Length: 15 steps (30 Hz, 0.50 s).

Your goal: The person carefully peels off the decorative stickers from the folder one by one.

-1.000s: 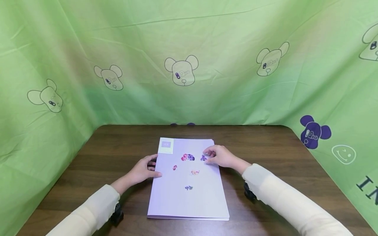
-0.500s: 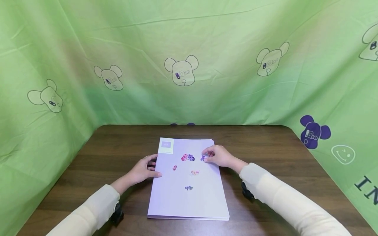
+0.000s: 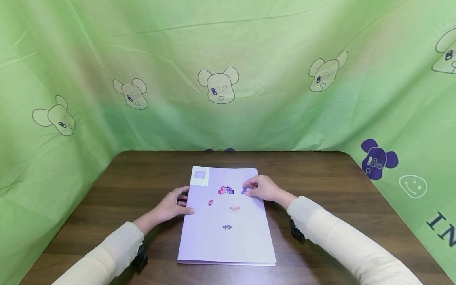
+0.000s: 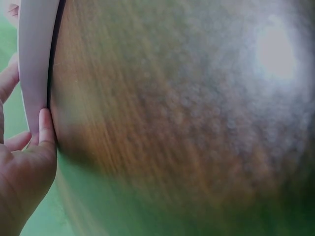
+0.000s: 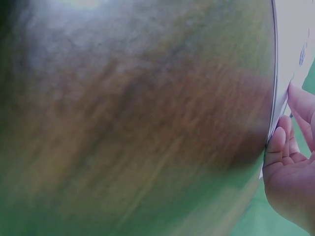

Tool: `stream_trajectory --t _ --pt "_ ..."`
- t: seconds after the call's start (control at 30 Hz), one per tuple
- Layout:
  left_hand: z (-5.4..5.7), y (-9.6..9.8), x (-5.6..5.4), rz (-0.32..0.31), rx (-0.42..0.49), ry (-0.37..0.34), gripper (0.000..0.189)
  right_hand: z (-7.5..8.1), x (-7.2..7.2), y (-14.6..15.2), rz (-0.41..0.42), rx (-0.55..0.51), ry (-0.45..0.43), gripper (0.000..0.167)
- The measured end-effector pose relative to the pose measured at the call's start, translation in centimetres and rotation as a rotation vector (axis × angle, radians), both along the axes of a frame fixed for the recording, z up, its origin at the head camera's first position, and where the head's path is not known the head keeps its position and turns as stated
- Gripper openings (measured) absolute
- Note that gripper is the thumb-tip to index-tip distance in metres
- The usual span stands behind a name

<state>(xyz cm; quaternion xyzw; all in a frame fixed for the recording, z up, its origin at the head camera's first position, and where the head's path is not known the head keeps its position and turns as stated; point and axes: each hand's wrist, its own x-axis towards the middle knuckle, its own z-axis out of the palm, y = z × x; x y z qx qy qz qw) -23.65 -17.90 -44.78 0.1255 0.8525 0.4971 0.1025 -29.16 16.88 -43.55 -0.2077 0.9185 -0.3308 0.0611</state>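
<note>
A large white paper pad (image 3: pixel 228 245), two layers thick at its front edge, lies on the brown table in the head view. My left hand (image 3: pixel 174 206) rests at the pad's left edge, thumb on top and the other fingers along the side. Over the upper right part, my right hand (image 3: pixel 265 188) pinches a small purple sticker (image 3: pixel 244 191) against the paper between thumb and forefinger; part of it is hidden. Beside it sits a pink-and-purple pair sticker (image 3: pixel 226 190). Lower down are a small red sticker (image 3: pixel 210 202), an orange-pink one (image 3: pixel 234 208) and a grey-purple one (image 3: pixel 227 227).
A pale square label (image 3: pixel 200 175) covers the pad's top left corner. Brown table (image 3: pixel 142 174) surface surrounds the pad. A green cloth (image 3: pixel 221 126) with printed bear heads hangs behind and at both sides.
My right hand has shifted slightly left over the purple sticker, covering more of it. The left hand keeps its place at the pad's edge.
</note>
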Motion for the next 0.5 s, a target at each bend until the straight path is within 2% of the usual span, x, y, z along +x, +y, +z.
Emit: stream_trajectory --t 0.33,0.5 --pt "0.14 0.07 -0.05 0.011 -0.002 -0.017 0.084 0.21 0.02 0.0 -0.012 -0.01 -0.031 0.014" --pt "0.16 0.04 -0.03 0.008 -0.007 -0.017 0.085 0.04 -0.09 0.03 -0.024 -0.014 -0.026 0.016"
